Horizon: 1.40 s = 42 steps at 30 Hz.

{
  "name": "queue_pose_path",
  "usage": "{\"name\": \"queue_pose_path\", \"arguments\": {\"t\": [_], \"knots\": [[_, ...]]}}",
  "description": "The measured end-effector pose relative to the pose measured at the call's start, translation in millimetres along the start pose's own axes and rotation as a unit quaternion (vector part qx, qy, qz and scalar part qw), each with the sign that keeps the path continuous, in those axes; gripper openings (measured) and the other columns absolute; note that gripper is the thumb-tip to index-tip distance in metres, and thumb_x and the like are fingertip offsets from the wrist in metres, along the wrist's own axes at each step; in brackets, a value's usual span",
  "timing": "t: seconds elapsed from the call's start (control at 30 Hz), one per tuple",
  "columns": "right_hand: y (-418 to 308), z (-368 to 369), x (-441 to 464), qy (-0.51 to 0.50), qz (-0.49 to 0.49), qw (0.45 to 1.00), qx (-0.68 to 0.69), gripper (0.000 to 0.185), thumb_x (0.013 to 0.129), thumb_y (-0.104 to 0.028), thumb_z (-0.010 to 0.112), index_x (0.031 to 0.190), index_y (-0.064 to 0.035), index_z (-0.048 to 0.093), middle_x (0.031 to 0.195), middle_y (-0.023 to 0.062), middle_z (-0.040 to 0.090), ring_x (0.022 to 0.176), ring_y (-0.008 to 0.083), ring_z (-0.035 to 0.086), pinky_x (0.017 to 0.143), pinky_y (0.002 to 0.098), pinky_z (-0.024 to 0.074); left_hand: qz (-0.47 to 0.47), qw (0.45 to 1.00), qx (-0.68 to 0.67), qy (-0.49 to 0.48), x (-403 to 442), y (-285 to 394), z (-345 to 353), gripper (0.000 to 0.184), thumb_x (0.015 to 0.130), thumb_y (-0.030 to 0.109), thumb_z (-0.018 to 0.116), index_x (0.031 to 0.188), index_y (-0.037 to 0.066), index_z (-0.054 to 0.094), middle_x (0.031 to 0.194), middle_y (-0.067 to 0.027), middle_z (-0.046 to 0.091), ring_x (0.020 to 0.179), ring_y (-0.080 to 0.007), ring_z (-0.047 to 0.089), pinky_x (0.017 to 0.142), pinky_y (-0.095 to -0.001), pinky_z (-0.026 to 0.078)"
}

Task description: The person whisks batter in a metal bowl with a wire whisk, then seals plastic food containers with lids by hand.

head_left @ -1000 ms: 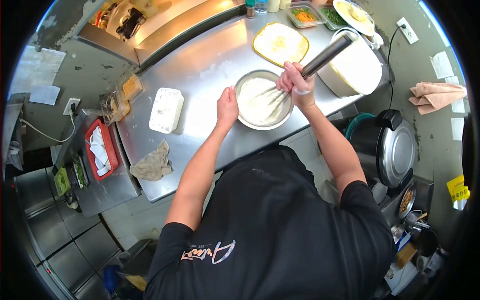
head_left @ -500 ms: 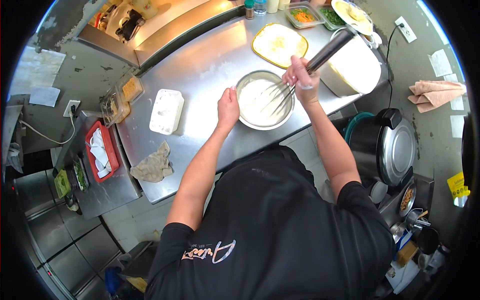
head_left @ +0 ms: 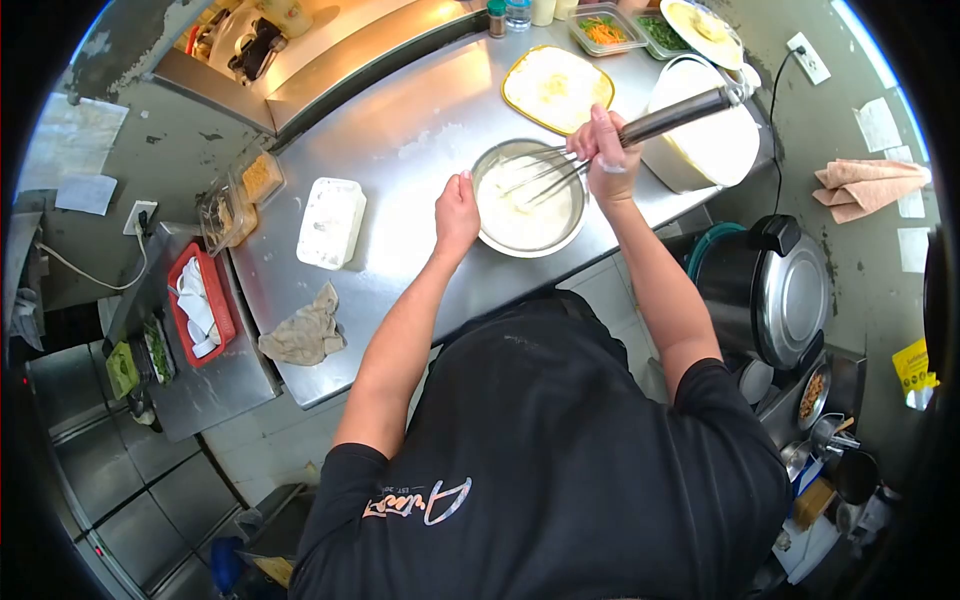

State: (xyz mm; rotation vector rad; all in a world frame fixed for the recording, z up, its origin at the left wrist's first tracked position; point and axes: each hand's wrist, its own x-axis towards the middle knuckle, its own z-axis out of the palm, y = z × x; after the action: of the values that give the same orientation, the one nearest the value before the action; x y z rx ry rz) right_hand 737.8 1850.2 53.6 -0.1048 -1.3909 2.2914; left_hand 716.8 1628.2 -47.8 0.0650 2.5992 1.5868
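Note:
On the steel table stands a metal mixing bowl (head_left: 487, 232) holding a creamy white mixture (head_left: 520, 208). My left hand (head_left: 457, 215) grips the bowl's left rim, with the fingers closed against its side. In my right hand (head_left: 608, 160) is a large wire whisk (head_left: 675, 115), held tilted by the lower end of its dark handle. The whisk's wires reach into the white mixture. Just behind the bowl lies a yellow-edged tray (head_left: 558, 88) covered with something white. A big white tub (head_left: 710, 145) stands right of my right hand.
On the steel table (head_left: 420, 120) are a white rectangular container (head_left: 331, 224), a crumpled cloth (head_left: 305, 330) and clear containers (head_left: 228, 215) at the left. Boxes of shredded carrot (head_left: 606, 32) and greens (head_left: 660, 35) stand at the back. A large dark pot (head_left: 755, 290) is at the right.
The whisk has swung in my right hand: its handle leans lower toward the right, and its wires have shifted left and up in the bowl. My left hand stays at the rim.

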Motion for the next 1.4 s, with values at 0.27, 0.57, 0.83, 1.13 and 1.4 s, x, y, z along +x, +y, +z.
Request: {"name": "queue_pose_path", "arguments": {"t": [0.27,0.57,0.83,1.13,1.4], "knots": [[3,6,-11,-0.039,0.031,0.999,-0.007,0.04,0.1,-0.018,0.06,0.064,-0.0079,0.048,0.052,0.0014,0.044,0.045,0.0124,0.046,0.053,0.0319,0.0473,-0.001,1.0,0.007,0.003,-3,-1,1,0.044,0.107,0.035,0.042,0.085,-0.001,0.055,0.073,-0.0242,0.057,0.064,-0.0379,0.052,0.065,-0.0451,0.045],[-87,18,16,-0.09,-0.027,0.995,-0.027,0.045,0.101,-0.022,0.058,0.06,-0.0089,0.044,0.05,0.0009,0.04,0.046,0.0131,0.042,0.055,0.0335,0.0457,0.008,1.0,0.01,0.001,2,-3,1,0.044,0.107,0.035,0.043,0.084,-0.001,0.055,0.071,-0.0213,0.057,0.063,-0.0334,0.052,0.065,-0.043,0.045],[-51,10,3,-0.037,-0.042,0.998,-0.042,0.043,0.101,-0.019,0.06,0.061,-0.0089,0.045,0.051,0.0008,0.041,0.046,0.0135,0.042,0.055,0.0341,0.047,-0.011,1.0,0.002,-0.016,4,-8,2,0.045,0.108,0.035,0.042,0.088,-0.001,0.058,0.07,-0.0125,0.056,0.068,-0.0189,0.051,0.069,-0.0363,0.047],[-2,-6,-4,0.045,0.013,0.999,-0.017,0.04,0.1,-0.017,0.06,0.065,-0.009,0.043,0.053,0.0012,0.039,0.046,0.0142,0.041,0.05,0.0333,0.0415,-0.007,1.0,-0.004,-0.009,-3,6,5,0.04,0.106,0.035,0.045,0.089,0.001,0.054,0.076,-0.0289,0.058,0.071,-0.0494,0.053,0.066,-0.0498,0.045],[5,-11,-2,-0.007,0.032,0.999,-0.034,0.041,0.103,-0.022,0.055,0.065,-0.0118,0.042,0.053,-0.0014,0.035,0.046,0.0132,0.036,0.056,0.0333,0.0434,-0.012,1.0,-0.019,0.002,-4,11,9,0.041,0.106,0.035,0.045,0.085,0.0,0.053,0.076,-0.0288,0.057,0.072,-0.0501,0.054,0.066,-0.0516,0.044]]}}
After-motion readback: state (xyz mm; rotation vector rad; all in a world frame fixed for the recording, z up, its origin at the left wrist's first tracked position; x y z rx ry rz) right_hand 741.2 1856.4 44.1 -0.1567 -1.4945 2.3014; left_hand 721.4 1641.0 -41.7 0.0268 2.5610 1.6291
